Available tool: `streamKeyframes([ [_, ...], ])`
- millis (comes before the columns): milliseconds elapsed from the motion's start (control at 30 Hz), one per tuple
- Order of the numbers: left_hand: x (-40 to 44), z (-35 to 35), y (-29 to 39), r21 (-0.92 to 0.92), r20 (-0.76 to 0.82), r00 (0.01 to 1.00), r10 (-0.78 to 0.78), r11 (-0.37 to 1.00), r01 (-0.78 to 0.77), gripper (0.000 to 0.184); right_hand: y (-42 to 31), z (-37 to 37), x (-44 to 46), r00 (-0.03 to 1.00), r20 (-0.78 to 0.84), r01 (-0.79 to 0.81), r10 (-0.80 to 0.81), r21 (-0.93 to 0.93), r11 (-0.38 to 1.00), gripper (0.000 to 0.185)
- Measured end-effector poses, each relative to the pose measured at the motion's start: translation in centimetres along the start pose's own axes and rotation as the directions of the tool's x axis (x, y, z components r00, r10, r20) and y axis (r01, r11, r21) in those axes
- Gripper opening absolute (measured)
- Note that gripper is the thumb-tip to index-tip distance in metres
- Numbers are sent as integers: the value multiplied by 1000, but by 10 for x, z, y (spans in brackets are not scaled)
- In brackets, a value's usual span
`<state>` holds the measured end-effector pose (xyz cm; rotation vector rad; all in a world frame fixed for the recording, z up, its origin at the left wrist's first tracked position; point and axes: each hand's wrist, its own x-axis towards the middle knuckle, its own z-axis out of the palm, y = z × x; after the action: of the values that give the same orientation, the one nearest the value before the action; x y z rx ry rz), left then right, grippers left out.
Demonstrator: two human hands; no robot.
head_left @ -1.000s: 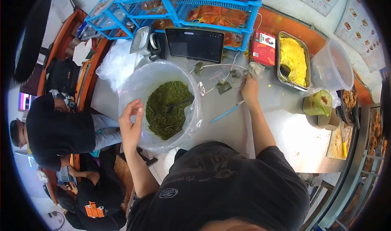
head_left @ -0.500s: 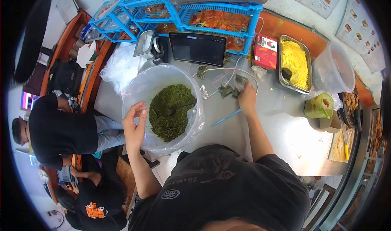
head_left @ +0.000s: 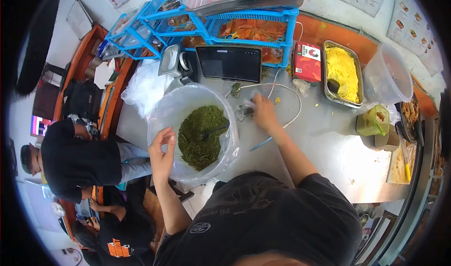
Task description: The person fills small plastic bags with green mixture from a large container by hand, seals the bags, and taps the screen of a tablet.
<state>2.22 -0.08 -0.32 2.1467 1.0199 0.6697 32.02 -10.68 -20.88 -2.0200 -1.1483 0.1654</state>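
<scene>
A large tub (head_left: 232, 160) lined with clear plastic stands before me, holding chopped green herbs (head_left: 195, 155). A dark-handled utensil (head_left: 217, 131) is stuck in the herbs. Over the tub's left rim hovers my left hand (head_left: 162, 154), empty, its fingers loosely curled and apart. My right hand (head_left: 266, 113) is closed on small clear plastic packets (head_left: 251, 102) on the steel table, right of the tub; their contents are mostly hidden. A small green packet (head_left: 236, 90) lies near it. Below the hand is a thin blue stick-like tool (head_left: 260, 144), beside a white cable (head_left: 299, 107).
Behind stand a tablet (head_left: 230, 64), a scale (head_left: 185, 66) and blue racks (head_left: 253, 31) of packed food. To the right are a red box (head_left: 307, 61), a tray of yellow food (head_left: 343, 73), a clear bucket (head_left: 387, 73) and a green container (head_left: 373, 120). Two people (head_left: 82, 158) work at left.
My right hand has moved left toward the tub, and the dark green packets beside it no longer show on the table. My left hand stays by the rim. The view has shifted slightly.
</scene>
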Motion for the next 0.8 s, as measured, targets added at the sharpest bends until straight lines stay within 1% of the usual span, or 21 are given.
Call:
streamKeyframes([
  [67,0,2,-2,3,-13,1000,11,1000,-11,28,-15,1,32,996,82,16,-25,113,993,42],
  [167,0,3,-4,4,-23,1000,10,1000,-10,28,-39,18,60,983,180,23,-18,-29,999,48],
  [267,-1,3,-4,7,-32,999,5,1000,-5,28,-30,48,78,910,397,-27,117,-227,974,51],
  [367,-2,1,-4,15,-34,999,19,1000,-19,27,-29,50,68,971,232,-19,50,-134,991,39],
  [400,-1,2,-4,15,-36,999,26,1000,-26,27,-29,45,63,993,119,7,-4,-28,1000,35],
  [467,0,1,-1,-5,-40,999,28,1000,-29,27,-21,26,48,992,-107,91,-74,170,981,30],
  [533,0,2,0,-24,-36,999,21,999,-22,27,-12,-4,53,966,-246,-38,81,173,984,28],
  [567,0,2,0,-22,-35,999,18,1000,-18,27,-4,-15,56,937,-311,-106,159,183,977,27],
  [633,1,3,1,-14,-31,999,15,1000,-16,27,24,-27,72,917,-363,-180,168,2,984,27],
  [700,-1,2,2,-15,-29,999,17,1000,-18,27,58,-19,76,965,-193,-223,178,-244,944,28],
  [733,-1,2,3,-14,-32,999,23,1000,-24,27,63,-17,80,975,-111,-220,193,-363,905,28],
  [767,0,1,2,-24,-35,999,30,999,-31,27,64,-11,77,969,-134,-239,206,-315,918,27],
  [800,-1,1,-1,-33,-38,999,36,999,-37,27,63,-10,75,975,-141,-209,171,-321,924,31],
])
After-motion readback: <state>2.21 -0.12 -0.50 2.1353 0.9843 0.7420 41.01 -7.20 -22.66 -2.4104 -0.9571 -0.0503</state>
